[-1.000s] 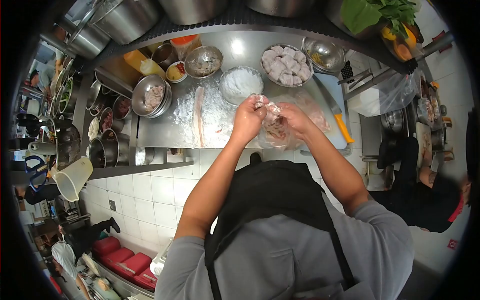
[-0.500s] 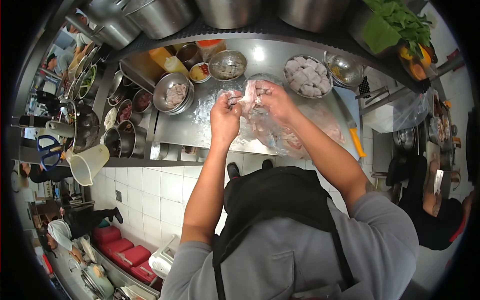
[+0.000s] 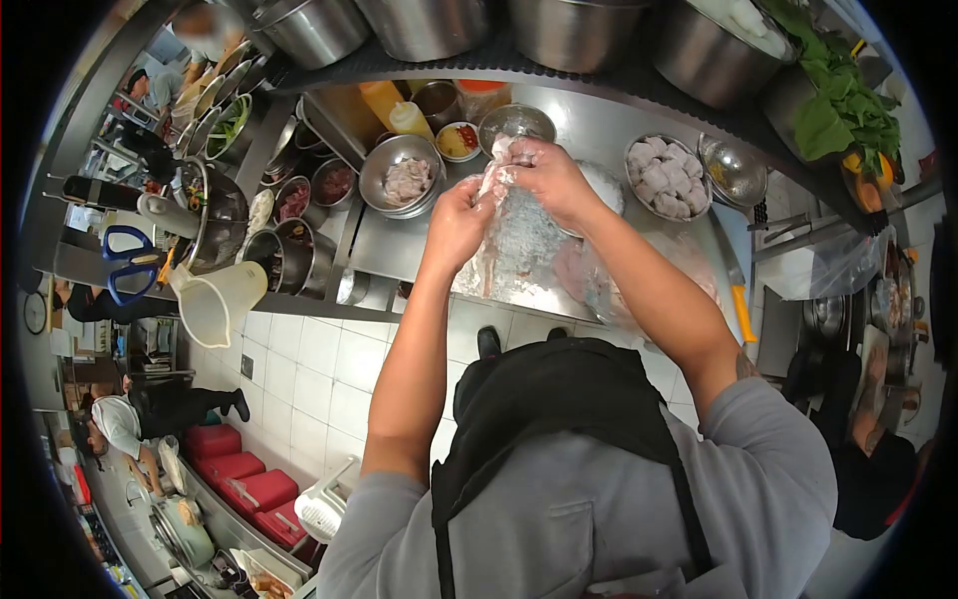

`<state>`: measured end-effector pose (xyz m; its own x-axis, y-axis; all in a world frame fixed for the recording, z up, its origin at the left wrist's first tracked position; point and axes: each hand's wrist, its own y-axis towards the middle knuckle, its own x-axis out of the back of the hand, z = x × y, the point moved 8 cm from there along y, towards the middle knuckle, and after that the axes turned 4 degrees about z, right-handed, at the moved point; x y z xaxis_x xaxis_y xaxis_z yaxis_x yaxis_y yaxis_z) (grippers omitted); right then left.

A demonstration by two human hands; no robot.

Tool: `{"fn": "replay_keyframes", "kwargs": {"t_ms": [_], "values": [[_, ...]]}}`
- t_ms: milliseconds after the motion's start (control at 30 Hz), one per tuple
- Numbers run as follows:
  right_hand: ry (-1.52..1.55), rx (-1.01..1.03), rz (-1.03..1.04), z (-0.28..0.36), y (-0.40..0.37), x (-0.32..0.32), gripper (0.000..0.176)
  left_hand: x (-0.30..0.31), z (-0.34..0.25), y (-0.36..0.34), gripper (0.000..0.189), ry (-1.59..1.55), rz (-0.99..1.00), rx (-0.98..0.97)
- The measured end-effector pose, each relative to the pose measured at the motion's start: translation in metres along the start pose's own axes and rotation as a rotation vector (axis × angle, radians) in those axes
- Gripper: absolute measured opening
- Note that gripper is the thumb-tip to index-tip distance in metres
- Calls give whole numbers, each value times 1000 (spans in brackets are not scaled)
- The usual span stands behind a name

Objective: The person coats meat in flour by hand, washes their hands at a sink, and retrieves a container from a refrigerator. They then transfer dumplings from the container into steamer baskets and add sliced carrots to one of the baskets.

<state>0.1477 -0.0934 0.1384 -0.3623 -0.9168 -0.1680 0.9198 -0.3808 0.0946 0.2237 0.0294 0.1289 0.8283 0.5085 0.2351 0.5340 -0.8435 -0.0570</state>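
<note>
My left hand (image 3: 459,225) and my right hand (image 3: 551,185) are raised over the steel counter. Their fingers are closed on opposite parts of one flour-dusted strip of raw meat (image 3: 492,182). White flour (image 3: 524,240) is spread on the surface below them. Left of the hands stands a steel bowl (image 3: 371,180) with pale raw meat pieces (image 3: 407,183). Behind them is another steel bowl (image 3: 517,118), partly hidden. A bowl of white-coated pieces (image 3: 667,178) sits to the right. Near my right forearm lies a clear plastic bag (image 3: 689,275) with pinkish raw meat.
A yellow-handled knife (image 3: 736,285) rests on a pale blue board at the right. Steel pots (image 3: 579,35) line the shelf above the counter. A plastic jug (image 3: 220,299) and blue-handled scissors (image 3: 128,265) are at left. A person (image 3: 150,419) bends over a far counter; another works at right.
Both hands have moved left along the counter with the strip of meat, away from the plastic bag. The camera has turned, so the surroundings sit further right in view.
</note>
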Motion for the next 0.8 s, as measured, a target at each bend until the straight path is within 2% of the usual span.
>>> {"fn": "replay_keyframes", "kwargs": {"t_ms": [133, 233, 300, 367, 467, 700, 733, 800], "values": [[61, 7, -47, -1, 15, -6, 24, 25, -3, 10, 23, 216, 41, -31], [-489, 33, 78, 10, 24, -19, 25, 42, -7, 13, 25, 413, 109, -57], [-851, 143, 209, 8, 27, -40, 18, 50, -9, 11, 26, 524, 146, -61], [-1151, 279, 361, -1, 32, -63, 18, 58, -10, 10, 28, 596, 175, -45], [-1175, 241, 399, -10, 44, -84, 24, 78, 9, 9, 29, 694, 117, -130], [-1256, 279, 531, -49, 94, -142, 22, 135, 40, -9, 31, 618, -11, 68], [-1275, 302, 548, -53, 100, -152, 21, 146, 43, -12, 33, 638, -60, -7], [-1301, 356, 563, -56, 116, -167, 24, 165, 60, -16, 33, 623, -54, 33]]}}
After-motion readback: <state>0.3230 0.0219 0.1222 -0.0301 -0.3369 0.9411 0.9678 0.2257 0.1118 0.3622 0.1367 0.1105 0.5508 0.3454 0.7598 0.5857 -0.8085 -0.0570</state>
